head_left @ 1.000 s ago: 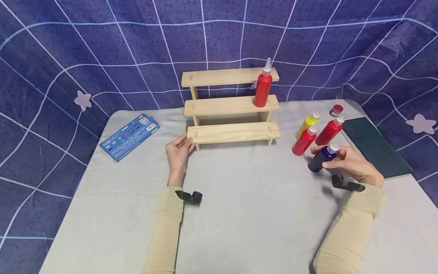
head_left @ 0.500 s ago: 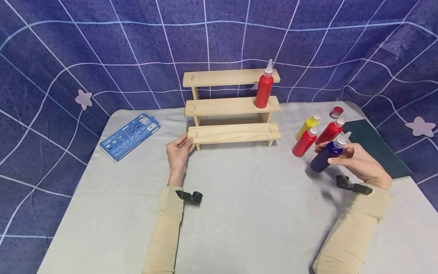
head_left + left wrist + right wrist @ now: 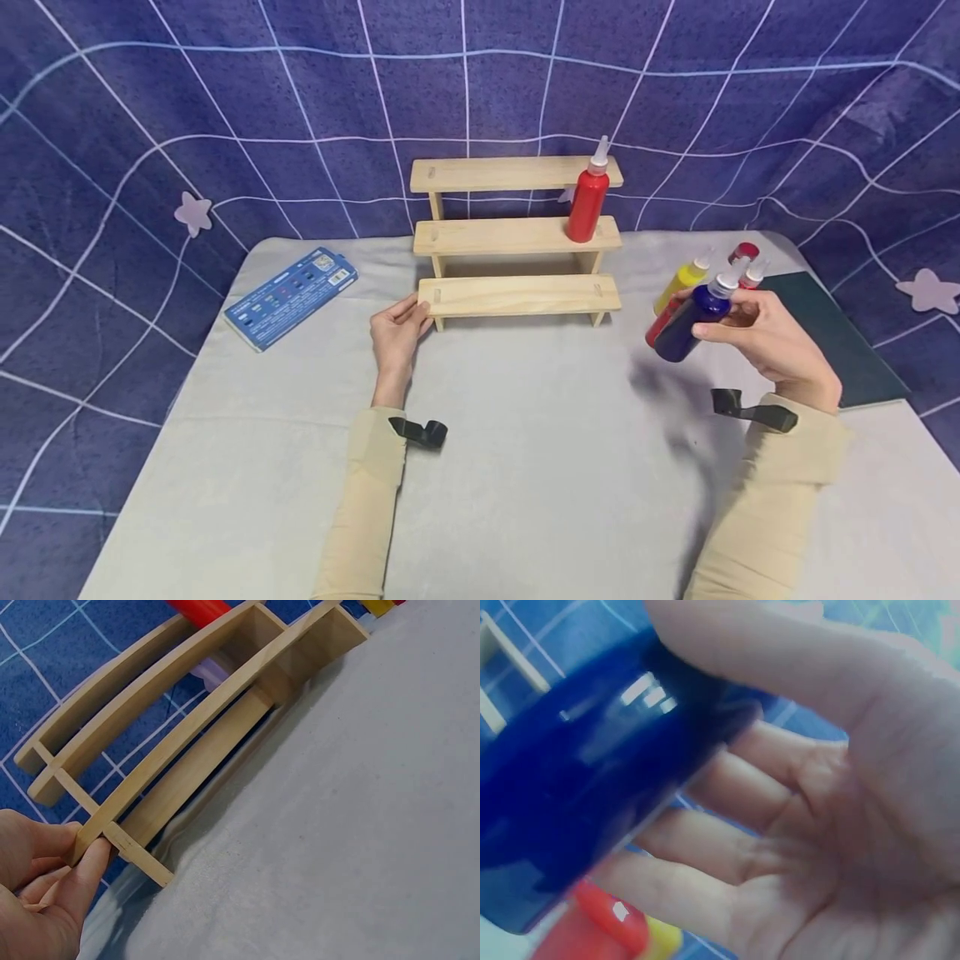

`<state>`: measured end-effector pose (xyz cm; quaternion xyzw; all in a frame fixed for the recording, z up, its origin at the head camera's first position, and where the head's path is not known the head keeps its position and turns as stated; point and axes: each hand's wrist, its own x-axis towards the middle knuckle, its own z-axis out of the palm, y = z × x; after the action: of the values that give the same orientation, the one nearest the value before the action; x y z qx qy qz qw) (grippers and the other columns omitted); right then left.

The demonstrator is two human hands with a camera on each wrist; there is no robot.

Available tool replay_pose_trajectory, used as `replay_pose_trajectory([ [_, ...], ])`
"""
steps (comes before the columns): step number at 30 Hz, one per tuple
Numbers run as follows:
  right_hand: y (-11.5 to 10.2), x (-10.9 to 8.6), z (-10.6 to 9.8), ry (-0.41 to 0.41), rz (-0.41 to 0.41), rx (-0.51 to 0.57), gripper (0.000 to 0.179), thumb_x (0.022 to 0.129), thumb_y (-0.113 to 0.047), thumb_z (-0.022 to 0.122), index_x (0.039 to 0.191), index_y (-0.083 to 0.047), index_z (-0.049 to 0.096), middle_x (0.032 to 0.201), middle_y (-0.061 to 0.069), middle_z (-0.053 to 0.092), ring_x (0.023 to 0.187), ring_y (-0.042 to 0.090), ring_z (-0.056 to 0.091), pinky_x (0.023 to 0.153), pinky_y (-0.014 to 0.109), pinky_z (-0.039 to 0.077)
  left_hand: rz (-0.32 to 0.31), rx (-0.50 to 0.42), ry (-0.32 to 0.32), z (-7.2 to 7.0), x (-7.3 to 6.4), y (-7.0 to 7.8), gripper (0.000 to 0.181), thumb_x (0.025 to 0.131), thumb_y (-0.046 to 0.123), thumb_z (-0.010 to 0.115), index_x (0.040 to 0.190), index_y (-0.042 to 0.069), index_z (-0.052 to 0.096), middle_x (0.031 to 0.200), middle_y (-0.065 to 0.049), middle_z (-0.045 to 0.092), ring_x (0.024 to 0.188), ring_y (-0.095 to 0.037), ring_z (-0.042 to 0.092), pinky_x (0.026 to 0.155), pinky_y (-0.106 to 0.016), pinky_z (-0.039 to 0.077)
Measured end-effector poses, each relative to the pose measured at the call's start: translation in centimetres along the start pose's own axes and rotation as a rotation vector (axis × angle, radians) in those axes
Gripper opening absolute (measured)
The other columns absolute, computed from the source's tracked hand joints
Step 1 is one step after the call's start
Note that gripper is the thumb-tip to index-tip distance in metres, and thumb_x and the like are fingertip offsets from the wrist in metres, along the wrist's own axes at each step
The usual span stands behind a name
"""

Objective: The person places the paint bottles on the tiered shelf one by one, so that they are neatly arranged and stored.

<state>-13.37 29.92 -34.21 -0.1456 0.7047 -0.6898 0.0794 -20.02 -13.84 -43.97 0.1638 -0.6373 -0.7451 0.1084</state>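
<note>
My right hand (image 3: pixel 776 337) grips a dark blue squeeze bottle (image 3: pixel 690 323) with a white nozzle cap, tilted and held up off the cloth. In the right wrist view the blue bottle (image 3: pixel 592 772) lies between thumb and fingers. My left hand (image 3: pixel 397 333) pinches the left end of the lowest step of a three-tier wooden display shelf (image 3: pixel 517 296); the left wrist view shows thumb and fingers on that board end (image 3: pixel 90 838). On the shelf's middle step, at the right, stands a red squeeze bottle (image 3: pixel 588 204).
Behind the blue bottle stand a yellow bottle (image 3: pixel 681 283) and two red ones, mostly hidden. A small red-lidded jar (image 3: pixel 744 252) and a dark green board (image 3: pixel 832 333) lie at the right. A blue printed box (image 3: pixel 291 298) lies left of the shelf.
My right hand has lifted the blue bottle off the cloth and brought it left, in front of the red bottles. The left hand keeps its hold on the shelf.
</note>
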Motion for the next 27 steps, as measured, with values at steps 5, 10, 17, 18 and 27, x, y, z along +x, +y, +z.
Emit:
replay_pose_trajectory([
  [5, -0.6, 1.5, 2.0, 0.025, -0.044, 0.060, 0.028, 0.089, 0.016, 0.059, 0.116, 0.012, 0.063, 0.113, 0.005, 0.072, 0.104, 0.013, 0.067, 0.086, 0.018, 0.056, -0.001, -0.013, -0.003, -0.1, 0.1, 0.0, 0.034, 0.089, -0.001, 0.068, 0.123, -0.005, 0.063, 0.119, -0.026, 0.065, 0.095, -0.019, 0.071, 0.079, -0.022, 0.062],
  [10, -0.9, 2.8, 3.8, 0.136, -0.068, 0.208, 0.033, 0.089, 0.014, 0.060, 0.120, 0.005, 0.065, 0.114, 0.005, 0.072, 0.106, 0.013, 0.067, 0.088, 0.020, 0.059, -0.003, -0.021, -0.009, -0.1, 0.0, 0.0, 0.035, 0.089, -0.002, 0.068, 0.123, -0.006, 0.063, 0.120, -0.026, 0.064, 0.093, -0.017, 0.071, 0.079, -0.023, 0.062],
  [17, -1.3, 4.4, 7.1, 0.324, -0.121, 0.138, 0.026, 0.082, 0.010, 0.071, 0.104, -0.003, 0.073, 0.091, 0.001, 0.076, 0.083, 0.009, 0.071, 0.071, 0.017, 0.061, 0.011, -0.023, -0.011, -0.3, -0.2, 0.1, 0.034, 0.089, -0.002, 0.068, 0.122, -0.006, 0.063, 0.117, -0.027, 0.066, 0.093, -0.019, 0.071, 0.079, -0.023, 0.062],
  [18, -1.4, 4.6, 7.5, 0.349, -0.121, 0.090, 0.024, 0.081, 0.008, 0.074, 0.102, -0.005, 0.073, 0.088, -0.001, 0.076, 0.081, 0.007, 0.071, 0.069, 0.015, 0.060, 0.011, -0.027, -0.012, -0.3, -0.2, 0.0, 0.034, 0.089, -0.002, 0.068, 0.122, -0.007, 0.063, 0.117, -0.027, 0.065, 0.093, -0.019, 0.071, 0.080, -0.023, 0.062],
  [27, -2.6, 8.2, 11.0, 0.436, -0.118, -0.138, 0.030, 0.081, -0.008, 0.080, 0.109, -0.003, 0.071, 0.084, -0.011, 0.074, 0.080, 0.003, 0.069, 0.079, 0.012, 0.055, 0.011, -0.049, -0.008, -0.2, -0.3, 0.0, 0.034, 0.089, -0.002, 0.068, 0.122, -0.008, 0.063, 0.115, -0.028, 0.065, 0.088, -0.014, 0.070, 0.079, -0.023, 0.062],
])
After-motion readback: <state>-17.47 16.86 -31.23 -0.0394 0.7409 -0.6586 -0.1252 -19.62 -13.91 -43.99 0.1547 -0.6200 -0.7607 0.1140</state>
